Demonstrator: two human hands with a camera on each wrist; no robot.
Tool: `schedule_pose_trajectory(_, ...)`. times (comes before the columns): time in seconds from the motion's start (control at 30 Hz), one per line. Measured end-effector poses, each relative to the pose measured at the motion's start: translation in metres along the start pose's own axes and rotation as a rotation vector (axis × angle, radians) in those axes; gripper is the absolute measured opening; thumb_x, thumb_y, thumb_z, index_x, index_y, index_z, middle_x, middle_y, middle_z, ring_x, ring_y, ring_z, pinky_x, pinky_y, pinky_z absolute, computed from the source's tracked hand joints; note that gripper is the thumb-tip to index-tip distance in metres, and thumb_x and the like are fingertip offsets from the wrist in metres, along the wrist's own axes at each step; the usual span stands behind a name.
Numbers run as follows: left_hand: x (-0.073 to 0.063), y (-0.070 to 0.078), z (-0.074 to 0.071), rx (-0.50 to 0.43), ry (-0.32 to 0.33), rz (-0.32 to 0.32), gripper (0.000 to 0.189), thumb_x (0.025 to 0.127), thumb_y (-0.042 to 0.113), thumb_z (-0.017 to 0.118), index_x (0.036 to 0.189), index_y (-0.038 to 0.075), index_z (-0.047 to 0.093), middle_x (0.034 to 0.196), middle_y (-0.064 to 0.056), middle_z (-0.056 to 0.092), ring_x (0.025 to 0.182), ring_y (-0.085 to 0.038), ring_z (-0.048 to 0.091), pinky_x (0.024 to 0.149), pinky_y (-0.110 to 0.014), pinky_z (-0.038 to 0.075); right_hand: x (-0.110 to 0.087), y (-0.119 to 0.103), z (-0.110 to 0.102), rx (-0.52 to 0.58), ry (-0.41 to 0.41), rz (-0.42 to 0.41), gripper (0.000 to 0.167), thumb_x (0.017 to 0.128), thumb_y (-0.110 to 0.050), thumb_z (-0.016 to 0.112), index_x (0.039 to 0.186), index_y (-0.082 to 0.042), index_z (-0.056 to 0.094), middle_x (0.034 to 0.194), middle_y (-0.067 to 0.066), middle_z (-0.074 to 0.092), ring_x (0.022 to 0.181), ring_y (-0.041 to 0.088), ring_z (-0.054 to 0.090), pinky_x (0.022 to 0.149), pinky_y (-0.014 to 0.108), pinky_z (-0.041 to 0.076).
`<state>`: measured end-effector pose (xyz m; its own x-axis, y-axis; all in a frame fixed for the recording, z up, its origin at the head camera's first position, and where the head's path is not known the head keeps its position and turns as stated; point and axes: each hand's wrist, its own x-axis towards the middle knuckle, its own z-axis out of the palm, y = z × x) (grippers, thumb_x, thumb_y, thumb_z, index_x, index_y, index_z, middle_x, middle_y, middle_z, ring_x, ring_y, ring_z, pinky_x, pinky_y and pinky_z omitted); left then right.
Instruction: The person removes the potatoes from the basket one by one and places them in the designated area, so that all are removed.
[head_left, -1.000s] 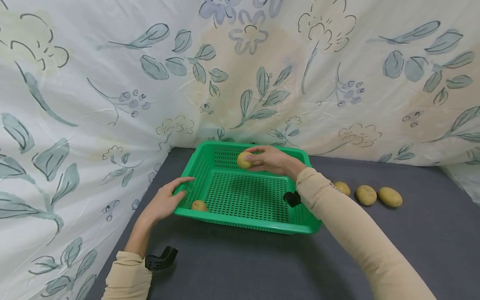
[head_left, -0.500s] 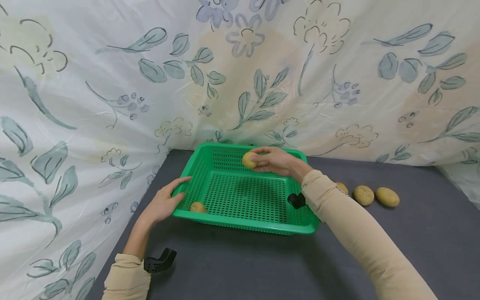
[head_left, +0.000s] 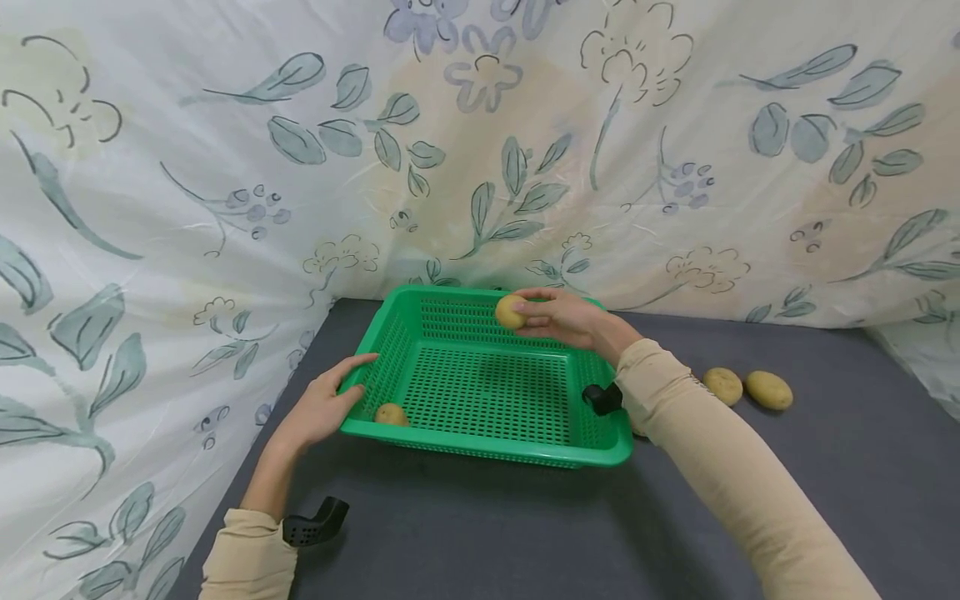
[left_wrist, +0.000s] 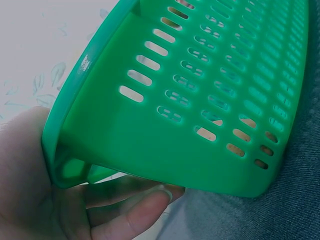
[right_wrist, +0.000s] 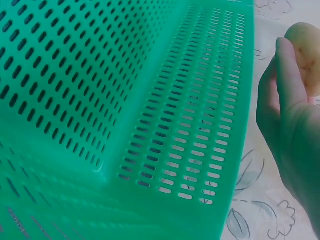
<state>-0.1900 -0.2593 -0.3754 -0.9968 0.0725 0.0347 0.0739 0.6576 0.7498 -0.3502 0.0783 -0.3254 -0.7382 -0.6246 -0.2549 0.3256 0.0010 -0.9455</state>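
Note:
A green perforated plastic basket stands on the dark table. My left hand grips its left rim, as the left wrist view also shows, with thumb and fingers about the edge. Over the basket's far side, my right hand holds a yellow potato between thumb and fingers. The right wrist view shows that potato only in part, cut off at the frame's edge. One more potato lies inside the basket at the near left corner, partly behind the front rim.
Two potatoes lie on the table to the right, a rounder potato and a longer potato. Another peeks out beneath the right sleeve, mostly hidden. A floral sheet hangs behind and to the left of the table.
My right hand has moved to the right and slightly up over the basket, still holding the potato. My left hand stays at the left rim. The head view has shifted a little.

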Motion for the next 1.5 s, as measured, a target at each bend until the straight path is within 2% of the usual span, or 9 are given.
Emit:
schedule_pose_trajectory(0.07,0.000,0.000,0.000,0.002,-0.001,-0.002,0.050,0.097,0.009,0.043,0.147,0.014,0.038,0.146,-0.023,0.031,0.100,-0.032,0.047,0.074,-0.041,0.037,-0.003,-0.002,-0.001,-0.004,0.011,-0.005,0.052,0.098,-0.003,0.049,0.146,0.002,0.028,0.136,0.022,0.038,0.104,0.024,0.056,0.101,0.043,0.037)
schedule_pose_trajectory(0.2,0.000,0.000,0.000,0.005,-0.002,-0.005,0.050,0.097,0.009,0.043,0.146,0.014,0.039,0.145,-0.023,0.033,0.089,-0.029,0.049,0.070,-0.039,0.037,-0.008,-0.006,-0.003,-0.003,0.017,-0.020,0.052,0.098,-0.003,0.049,0.146,0.002,0.028,0.136,0.022,0.037,0.116,0.032,0.051,0.098,0.040,0.041)
schedule_pose_trajectory(0.43,0.000,0.001,-0.002,0.008,-0.010,0.004,0.050,0.097,0.009,0.043,0.146,0.013,0.038,0.142,-0.023,0.035,0.076,-0.026,0.048,0.069,-0.038,0.036,-0.020,-0.012,-0.008,0.026,0.023,-0.044,0.050,0.099,-0.002,0.047,0.145,0.003,0.028,0.136,0.020,0.038,0.106,0.026,0.057,0.100,0.044,0.037)
schedule_pose_trajectory(0.67,-0.001,0.000,-0.005,0.023,-0.011,0.003,0.050,0.098,0.010,0.043,0.147,0.014,0.037,0.146,-0.023,0.031,0.100,-0.032,0.045,0.076,-0.044,0.035,-0.032,-0.017,-0.016,-0.021,0.004,-0.076,0.052,0.100,-0.004,0.045,0.147,0.002,0.025,0.137,0.020,0.037,0.104,0.022,0.058,0.102,0.044,0.035)
schedule_pose_trajectory(1.0,-0.003,0.000,-0.005,0.026,-0.017,-0.006,0.050,0.099,0.010,0.042,0.148,0.015,0.035,0.145,-0.023,0.031,0.065,-0.023,0.042,0.068,-0.040,0.035,-0.052,-0.015,-0.033,-0.043,0.036,-0.077,0.056,0.100,-0.006,0.046,0.149,0.002,0.021,0.135,0.017,0.037,0.104,0.018,0.059,0.100,0.040,0.038)
schedule_pose_trajectory(1.07,-0.003,0.000,-0.005,0.023,-0.017,-0.005,0.050,0.099,0.010,0.042,0.148,0.015,0.035,0.146,-0.023,0.030,0.064,-0.022,0.041,0.067,-0.039,0.035,-0.056,-0.014,-0.036,-0.052,0.038,-0.078,0.057,0.100,-0.006,0.047,0.149,0.002,0.020,0.135,0.017,0.037,0.104,0.018,0.059,0.100,0.040,0.038)
schedule_pose_trajectory(1.27,-0.003,0.000,-0.004,0.034,-0.011,0.008,0.050,0.098,0.010,0.042,0.148,0.014,0.036,0.147,-0.024,0.030,0.092,-0.030,0.047,0.071,-0.040,0.034,-0.069,-0.010,-0.049,-0.070,0.049,-0.077,0.057,0.100,-0.008,0.048,0.148,0.003,0.021,0.133,0.016,0.039,0.103,0.018,0.059,0.102,0.041,0.036)
schedule_pose_trajectory(1.4,-0.003,0.001,-0.003,0.031,-0.013,0.003,0.050,0.098,0.010,0.042,0.148,0.014,0.036,0.146,-0.025,0.030,0.094,-0.031,0.047,0.071,-0.040,0.035,-0.077,-0.006,-0.059,-0.096,0.058,-0.079,0.059,0.100,-0.010,0.049,0.149,0.003,0.019,0.131,0.015,0.038,0.102,0.017,0.059,0.104,0.044,0.031)
schedule_pose_trajectory(1.5,-0.002,0.003,-0.003,0.028,-0.014,0.000,0.050,0.098,0.011,0.042,0.148,0.014,0.036,0.146,-0.025,0.030,0.094,-0.031,0.047,0.071,-0.039,0.035,-0.084,-0.003,-0.067,-0.119,0.064,-0.083,0.062,0.100,-0.012,0.050,0.150,0.003,0.016,0.132,0.015,0.037,0.101,0.016,0.058,0.103,0.042,0.034)
